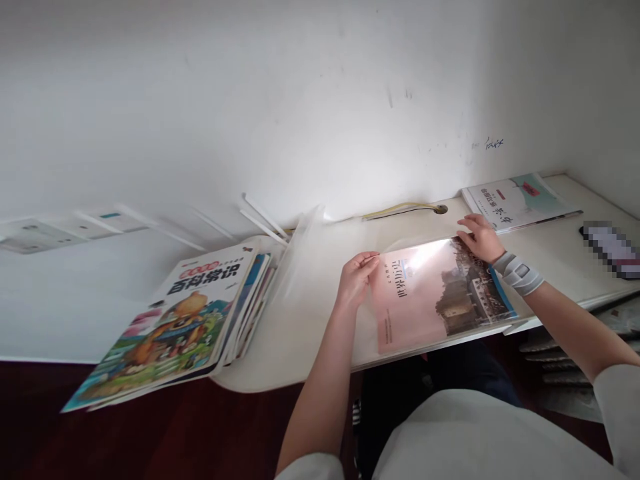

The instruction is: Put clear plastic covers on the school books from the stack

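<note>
A pink-covered book (434,293) lies on the white desk (310,333) in front of me, under a clear plastic cover that catches the light. My left hand (356,279) pinches the cover's left edge, fingers closed on it. My right hand (481,237) rests on the book's far right corner, fingers bent and pressed down on it. A grey band (519,272) wraps my right wrist.
A stack of colourful children's books (183,327) overhangs the desk's left end. Loose clear plastic sheets (300,257) lie between it and me. A white workbook (517,201) sits at the far right by the wall, near a cable hole (440,209). A blurred dark object (613,248) lies at right.
</note>
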The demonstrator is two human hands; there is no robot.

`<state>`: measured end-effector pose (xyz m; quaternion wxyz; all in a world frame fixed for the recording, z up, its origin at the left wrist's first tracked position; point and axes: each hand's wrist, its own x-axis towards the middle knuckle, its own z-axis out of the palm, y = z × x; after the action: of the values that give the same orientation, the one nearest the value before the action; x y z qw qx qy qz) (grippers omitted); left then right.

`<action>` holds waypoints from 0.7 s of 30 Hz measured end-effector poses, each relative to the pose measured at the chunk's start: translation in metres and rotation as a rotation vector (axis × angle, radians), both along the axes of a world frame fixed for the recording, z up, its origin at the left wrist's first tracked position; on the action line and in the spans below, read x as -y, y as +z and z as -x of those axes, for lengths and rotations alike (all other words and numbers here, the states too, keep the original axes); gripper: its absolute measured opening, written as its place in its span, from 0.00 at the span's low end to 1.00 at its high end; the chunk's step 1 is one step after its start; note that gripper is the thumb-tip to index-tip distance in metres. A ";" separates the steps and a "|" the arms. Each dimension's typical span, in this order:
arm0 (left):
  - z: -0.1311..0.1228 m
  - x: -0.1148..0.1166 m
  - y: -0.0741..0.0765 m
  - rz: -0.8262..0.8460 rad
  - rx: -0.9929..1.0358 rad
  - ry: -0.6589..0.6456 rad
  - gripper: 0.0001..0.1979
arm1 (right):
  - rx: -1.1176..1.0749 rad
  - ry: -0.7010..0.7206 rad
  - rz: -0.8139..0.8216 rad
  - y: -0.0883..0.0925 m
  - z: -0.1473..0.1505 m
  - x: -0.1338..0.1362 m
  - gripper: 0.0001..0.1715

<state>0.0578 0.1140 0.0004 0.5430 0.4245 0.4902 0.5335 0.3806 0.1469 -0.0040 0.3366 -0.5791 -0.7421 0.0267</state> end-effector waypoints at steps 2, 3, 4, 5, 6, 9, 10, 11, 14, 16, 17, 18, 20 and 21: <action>0.001 0.001 -0.001 0.006 0.007 0.003 0.20 | -0.236 -0.061 0.137 -0.001 -0.003 -0.006 0.26; 0.001 0.002 -0.002 0.009 0.013 0.004 0.20 | -0.334 -0.082 0.223 -0.001 -0.005 -0.008 0.27; 0.001 0.002 -0.002 0.011 0.020 0.004 0.20 | -0.415 -0.098 0.308 -0.001 -0.007 -0.010 0.27; 0.001 0.003 -0.002 0.011 0.025 0.003 0.20 | -0.482 -0.109 0.378 0.000 -0.009 -0.011 0.28; 0.001 0.003 -0.002 0.010 0.026 0.003 0.21 | -0.538 -0.109 0.425 0.001 -0.011 -0.011 0.28; 0.002 0.003 -0.001 -0.001 -0.013 0.009 0.22 | -0.636 -0.033 0.430 0.006 -0.017 -0.008 0.26; 0.002 0.003 -0.001 -0.004 -0.043 0.016 0.23 | -0.639 0.021 0.415 0.007 -0.019 -0.006 0.25; 0.003 0.003 -0.001 -0.007 -0.094 0.020 0.23 | -0.632 0.081 0.410 0.009 -0.023 -0.003 0.24; 0.008 0.000 0.000 -0.011 -0.300 0.022 0.23 | -0.611 0.215 0.460 0.014 -0.033 0.002 0.23; 0.010 -0.003 0.001 -0.015 -0.395 0.023 0.21 | -0.615 0.238 0.512 0.016 -0.039 0.005 0.22; 0.011 -0.004 0.001 -0.015 -0.414 0.021 0.20 | -0.624 0.233 0.534 0.016 -0.041 0.005 0.22; 0.011 -0.006 0.001 -0.010 -0.426 0.013 0.21 | -0.635 0.218 0.546 0.016 -0.042 0.005 0.22; 0.011 -0.009 0.001 0.016 -0.472 -0.017 0.23 | -0.655 0.166 0.545 0.014 -0.041 0.003 0.22; 0.010 -0.011 0.000 0.035 -0.506 -0.031 0.24 | -0.650 0.128 0.534 0.012 -0.039 0.001 0.22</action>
<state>0.0479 0.1253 0.0005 0.4184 0.5425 0.6131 0.3934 0.4192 0.1457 0.0085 0.3889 -0.5601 -0.5987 0.4202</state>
